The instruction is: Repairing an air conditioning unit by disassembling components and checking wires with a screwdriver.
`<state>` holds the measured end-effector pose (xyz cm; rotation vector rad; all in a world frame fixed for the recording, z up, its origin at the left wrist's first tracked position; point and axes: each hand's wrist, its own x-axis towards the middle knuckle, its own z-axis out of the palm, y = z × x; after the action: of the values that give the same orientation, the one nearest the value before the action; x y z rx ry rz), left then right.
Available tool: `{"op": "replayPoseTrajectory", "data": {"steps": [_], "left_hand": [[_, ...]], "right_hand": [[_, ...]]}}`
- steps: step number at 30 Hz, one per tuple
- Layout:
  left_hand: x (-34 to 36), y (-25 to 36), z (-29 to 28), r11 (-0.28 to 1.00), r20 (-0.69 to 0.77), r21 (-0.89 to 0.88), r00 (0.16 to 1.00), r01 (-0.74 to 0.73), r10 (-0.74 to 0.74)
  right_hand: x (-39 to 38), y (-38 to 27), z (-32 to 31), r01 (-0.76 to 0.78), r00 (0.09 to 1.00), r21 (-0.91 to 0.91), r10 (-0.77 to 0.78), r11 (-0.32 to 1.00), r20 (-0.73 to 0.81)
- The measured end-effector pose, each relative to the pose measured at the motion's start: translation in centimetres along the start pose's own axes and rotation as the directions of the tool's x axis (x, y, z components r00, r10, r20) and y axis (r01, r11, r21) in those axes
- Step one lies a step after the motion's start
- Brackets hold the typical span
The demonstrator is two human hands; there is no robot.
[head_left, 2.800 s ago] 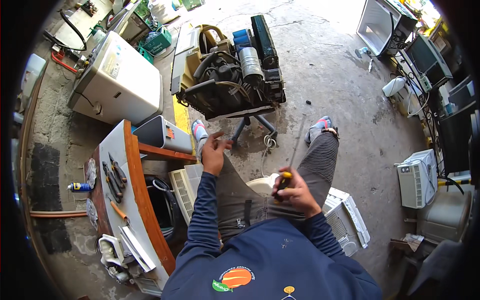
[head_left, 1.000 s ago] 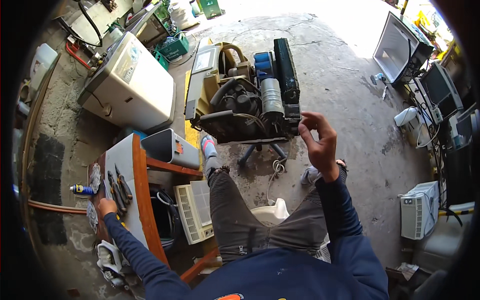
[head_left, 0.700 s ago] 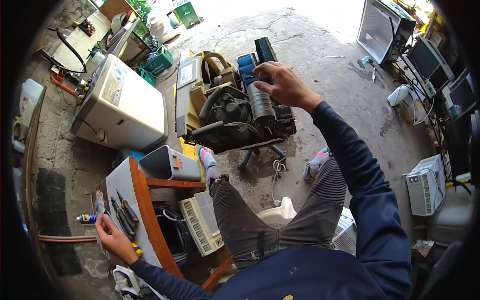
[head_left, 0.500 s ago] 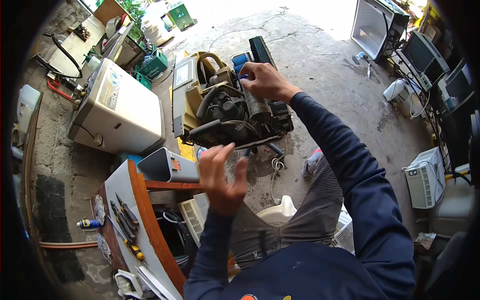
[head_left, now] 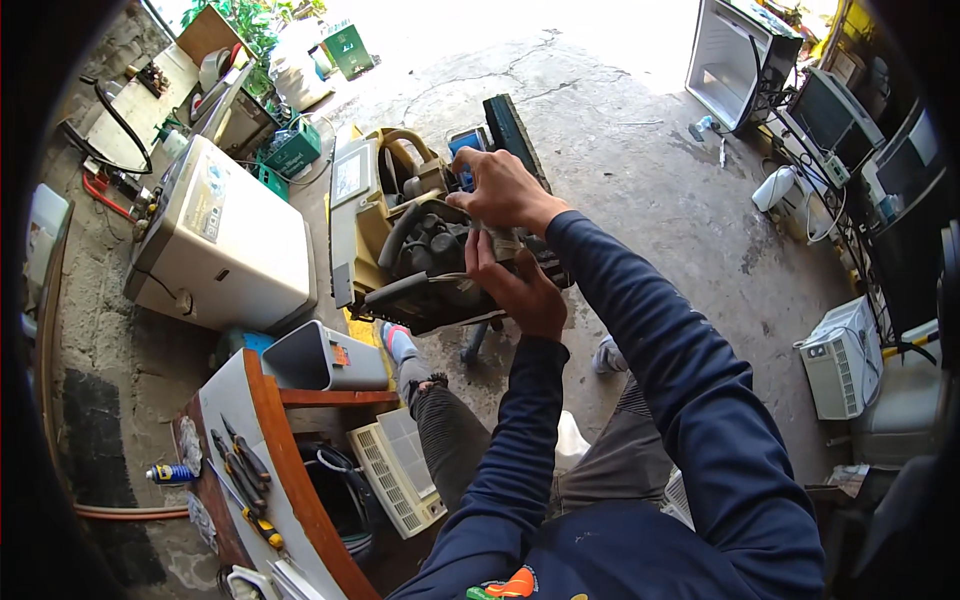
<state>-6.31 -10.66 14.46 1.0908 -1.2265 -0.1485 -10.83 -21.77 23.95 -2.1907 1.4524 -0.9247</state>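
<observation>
An opened appliance chassis (head_left: 355,225) stands on a stand before me, with a dark compressor (head_left: 420,245), hoses and blue cylinders (head_left: 462,145) inside. My left hand (head_left: 515,280) has its fingers round the lower part of a silver cylinder (head_left: 506,242). My right hand (head_left: 500,190) reaches over that cylinder beside the blue parts, fingers curled on something hidden beneath them. A yellow-handled screwdriver (head_left: 262,528) and several pliers (head_left: 245,465) lie on the worktable (head_left: 305,500) at my left.
A white appliance (head_left: 220,250) and grey bin (head_left: 355,355) are at left, green crates (head_left: 290,150) behind. An empty appliance cabinet (head_left: 725,60), monitors (head_left: 830,110) and a window air-conditioner unit (head_left: 840,365) line the right side. A spray can (head_left: 170,473) lies left of the table.
The screwdriver left my right hand and now lies on the table. My right hand moved onto the chassis parts; my left hand moved from the table to the silver cylinder.
</observation>
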Motion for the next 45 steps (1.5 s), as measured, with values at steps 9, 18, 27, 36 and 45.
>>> {"op": "replayPoseTrajectory", "data": {"steps": [9, 18, 27, 36, 45], "left_hand": [[0.4, -0.6, 1.2, 0.999, -0.003, 0.05, 1.0, -0.005, 0.006], [-0.1, -1.1, 1.9, 0.997, -0.047, 0.067, 0.998, -0.041, 0.044], [0.1, -0.4, 1.3, 0.997, -0.072, 0.063, 0.996, -0.042, 0.046], [0.1, 0.4, 0.9, 1.0, -0.107, 0.01, 0.994, 0.008, -0.007], [0.2, 1.4, -1.8, 0.996, 0.088, -0.073, 0.995, 0.043, -0.036]], "right_hand": [[1.6, 0.7, 0.0, -0.028, 0.997, -0.006, 0.028, 1.0, 0.065], [1.4, 1.2, 0.5, -0.056, 0.987, 0.102, 0.04, 0.993, 0.156], [1.1, 1.0, -0.4, 0.009, 0.953, 0.186, -0.065, 0.982, 0.296], [2.5, 1.8, -1.8, -0.108, 0.828, 0.26, -0.058, 0.959, 0.557], [-1.8, 2.4, -3.5, 0.08, 0.972, 0.289, -0.011, 0.954, -0.235]]}}
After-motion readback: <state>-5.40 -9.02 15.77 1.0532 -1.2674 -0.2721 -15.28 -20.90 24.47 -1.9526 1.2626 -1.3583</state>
